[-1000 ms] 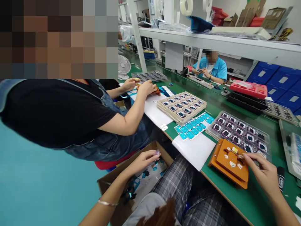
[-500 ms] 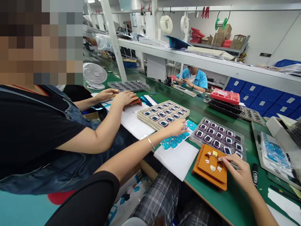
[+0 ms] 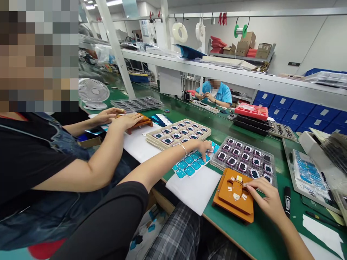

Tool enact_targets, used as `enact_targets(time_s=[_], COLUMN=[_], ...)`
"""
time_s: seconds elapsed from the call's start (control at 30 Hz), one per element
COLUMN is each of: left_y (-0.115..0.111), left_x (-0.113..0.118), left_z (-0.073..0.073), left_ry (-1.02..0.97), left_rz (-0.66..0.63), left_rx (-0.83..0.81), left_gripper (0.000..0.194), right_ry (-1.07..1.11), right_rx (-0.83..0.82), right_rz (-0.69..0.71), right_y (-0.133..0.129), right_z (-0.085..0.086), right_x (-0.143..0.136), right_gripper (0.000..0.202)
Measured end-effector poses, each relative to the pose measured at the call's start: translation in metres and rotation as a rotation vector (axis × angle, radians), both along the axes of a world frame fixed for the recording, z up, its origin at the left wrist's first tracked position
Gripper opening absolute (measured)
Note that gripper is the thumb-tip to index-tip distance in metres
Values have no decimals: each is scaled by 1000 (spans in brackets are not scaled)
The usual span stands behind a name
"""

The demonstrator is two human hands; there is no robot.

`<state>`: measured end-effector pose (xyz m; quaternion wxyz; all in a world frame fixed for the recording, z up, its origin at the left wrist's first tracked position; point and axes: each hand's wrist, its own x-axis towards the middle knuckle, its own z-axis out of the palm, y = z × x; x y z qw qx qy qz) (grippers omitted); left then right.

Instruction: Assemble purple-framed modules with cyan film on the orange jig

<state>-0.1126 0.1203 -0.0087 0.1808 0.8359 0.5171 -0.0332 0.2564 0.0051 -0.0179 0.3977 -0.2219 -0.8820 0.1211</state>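
Note:
My left hand (image 3: 204,148) is over the sheets of blue stickers (image 3: 191,164), its fingers bent round a small ring-like part that is mostly hidden. At the right side of the orange fixture (image 3: 235,193), my right hand (image 3: 261,195) pinches something small and pale at the fixture's cutout. White pieces and a yellow one lie on the fixture. Behind it, a clear tray (image 3: 252,155) carries several dark square parts with pale rims. A beige tray (image 3: 162,142) of similar parts stands left of the stickers.
Beside me on the left, a person's hands rest at another orange fixture (image 3: 139,123). White foam sheets (image 3: 193,189) lie at the table's front edge. On the right are a black marker (image 3: 287,202) and a box of bagged parts (image 3: 311,173). Another person sits across.
The view has shifted, so most things appear further left. My left hand has lowered onto the blue stickers, with a finger reaching down. My right hand remains at the orange fixture.

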Motion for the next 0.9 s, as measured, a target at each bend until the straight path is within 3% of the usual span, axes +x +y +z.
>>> enact_targets(time_s=[0.17,0.37,0.6,0.73,0.9], left_y=[-3,-25,-68,-91,-100], left_x=[-1,-3,-1,41,116], left_z=[1,3,23,34,29], left_ry=[-33,-141,-472,-733,-961], left_rz=[-32,-126,-100,-140,-392], left_rx=[-15,-14,192,313,256], left_gripper=[33,31,14,12,16], right_ry=[-18,-19,-11,55,194], right_rx=[-8,-25,-36,-6,101], right_rz=[10,4,-3,-44,-114], right_y=[1,0,0,-3,-12], right_z=[-2,1,2,0,-1], right_x=[2,1,0,-2,-8], right_gripper=[13,17,17,12,27])
